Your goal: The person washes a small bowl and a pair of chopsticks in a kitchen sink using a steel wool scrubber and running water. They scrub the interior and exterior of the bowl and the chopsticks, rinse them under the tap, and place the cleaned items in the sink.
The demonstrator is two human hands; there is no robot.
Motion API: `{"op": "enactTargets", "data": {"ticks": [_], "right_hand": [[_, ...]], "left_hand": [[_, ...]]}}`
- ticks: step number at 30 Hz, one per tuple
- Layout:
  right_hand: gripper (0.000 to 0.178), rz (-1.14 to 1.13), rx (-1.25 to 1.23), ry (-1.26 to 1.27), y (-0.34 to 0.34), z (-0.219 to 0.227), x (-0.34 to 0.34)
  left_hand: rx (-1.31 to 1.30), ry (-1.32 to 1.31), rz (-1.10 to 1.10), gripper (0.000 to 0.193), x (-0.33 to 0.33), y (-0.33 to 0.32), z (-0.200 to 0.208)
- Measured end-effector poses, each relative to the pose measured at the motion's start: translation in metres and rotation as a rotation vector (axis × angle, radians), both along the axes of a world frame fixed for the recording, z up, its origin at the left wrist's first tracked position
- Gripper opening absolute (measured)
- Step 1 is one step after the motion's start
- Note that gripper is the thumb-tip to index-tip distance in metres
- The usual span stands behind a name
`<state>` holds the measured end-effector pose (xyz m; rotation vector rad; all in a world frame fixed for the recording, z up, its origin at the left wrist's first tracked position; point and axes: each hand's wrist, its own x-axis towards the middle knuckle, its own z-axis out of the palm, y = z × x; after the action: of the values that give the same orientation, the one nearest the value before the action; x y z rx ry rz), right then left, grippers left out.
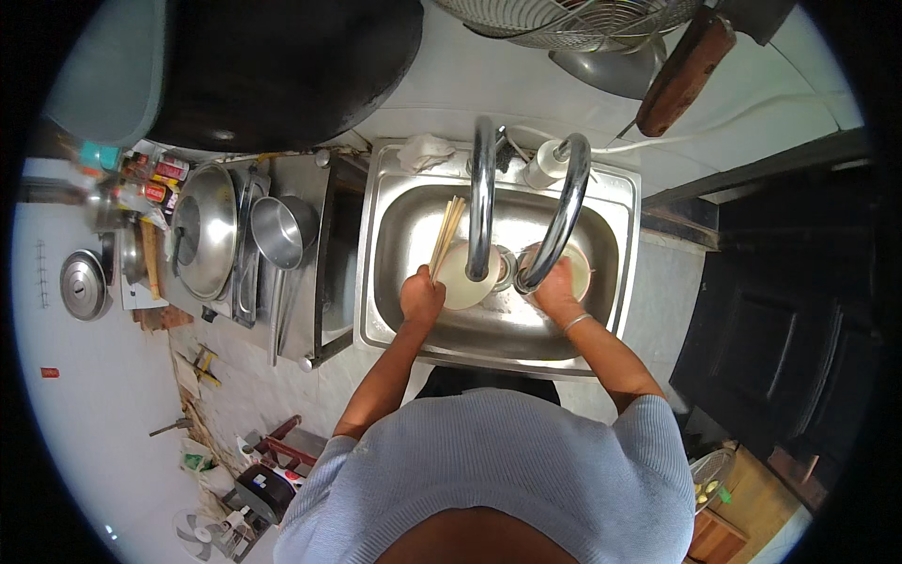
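Two-handed handling seems in hand: chopsticks (pixel 448 235) are clamped in the left hand (pixel 423 295) at the sink (pixel 526 349)'s ten o'clock; the right hand (pixel 558 289)'s grip at a pale bowl (pixel 581 272), three o'clock, cannot be told. Steady holding seems called for.

Chopsticks (pixel 450 226) above the steel sink (pixel 489 340)

On my feed I saw them bundled, tan, slanting forward from the left hand (pixel 423 297). A pale round dish (pixel 457 290) lay beside them; a second dish (pixel 580 264), red-rimmed, sat partly hidden by the right hand (pixel 556 291).
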<state>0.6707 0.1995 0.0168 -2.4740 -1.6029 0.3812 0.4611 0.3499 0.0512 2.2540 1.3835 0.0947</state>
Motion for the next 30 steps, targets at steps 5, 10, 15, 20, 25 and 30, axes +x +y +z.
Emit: {"op": "enactTargets", "data": {"ticks": [5,10,15,20,25,30], "right_hand": [[0.021,-0.186,0.054,-0.042,-0.041,-0.059,0.012],[0.024,-0.279,0.351,0.343,-0.022,-0.006,-0.003],[0.015,0.14,0.61,0.308,0.02,0.088,-0.031],[0.013,0.087,0.414,0.055,0.026,0.023,-0.035],[0.012,0.141,0.363,0.831,0.012,0.022,-0.069],[0.014,0.145,0.192,0.523,-0.032,0.009,-0.042]], "left_hand": [[0.016,-0.064,-0.051,0.015,0.008,-0.001,0.0],[-0.02,-0.136,-0.032,0.017,0.021,-0.011,0.025],[-0.006,-0.217,-0.156,0.019,0.036,-0.018,0.027],[0.049,-0.213,-0.184,0.019,0.042,-0.021,0.028],[-0.085,-0.205,-0.073,0.021,0.023,-0.022,0.017],[-0.255,-0.231,0.066,0.025,-0.014,0.004,-0.024]]}}
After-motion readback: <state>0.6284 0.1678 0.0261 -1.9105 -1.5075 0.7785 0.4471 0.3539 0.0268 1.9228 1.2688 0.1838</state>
